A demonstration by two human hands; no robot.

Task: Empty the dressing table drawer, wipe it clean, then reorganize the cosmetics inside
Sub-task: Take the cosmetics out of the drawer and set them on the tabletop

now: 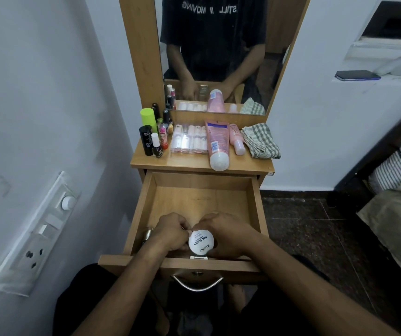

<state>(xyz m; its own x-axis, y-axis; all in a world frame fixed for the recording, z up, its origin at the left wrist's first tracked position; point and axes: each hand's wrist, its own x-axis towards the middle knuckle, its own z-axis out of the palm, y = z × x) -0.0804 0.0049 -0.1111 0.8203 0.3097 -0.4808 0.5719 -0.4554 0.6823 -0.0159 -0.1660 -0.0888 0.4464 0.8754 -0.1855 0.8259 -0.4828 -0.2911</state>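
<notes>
Now I am holding a round white jar (201, 242) low in the front of the open drawer (255, 202), just behind its front panel. The lid is facing up at me and is reading "nail polish". My right hand (228, 235) is curling around the jar's right side, and my left hand (171, 232) is closing in on its left side, fingertips pinching at the rim of the lid. Both sets of fingers are bent and touching the jar, so both hands are gripping it together. A small metallic item (147, 235) is lying in the drawer's front left corner, partly hidden by my left wrist; I cannot tell what it is. The wooden floor of the drawer behind my hands is showing bare.

On the tabletop (189, 162) above the drawer, the cosmetics are sitting in a row. At the left a lime green can (148, 118) is standing behind a black tube (145, 140) and a few small nail polish bottles (157, 147). Next to them a clear plastic case (189, 139) is lying flat. A pink tube (216, 144) is lying beside it with its white cap hanging over the front edge, and a smaller pink bottle (236, 138) is lying just to its right. A folded checked cloth (261, 140) is resting at the right end. The mirror (219, 57) behind is reflecting my arms.
</notes>
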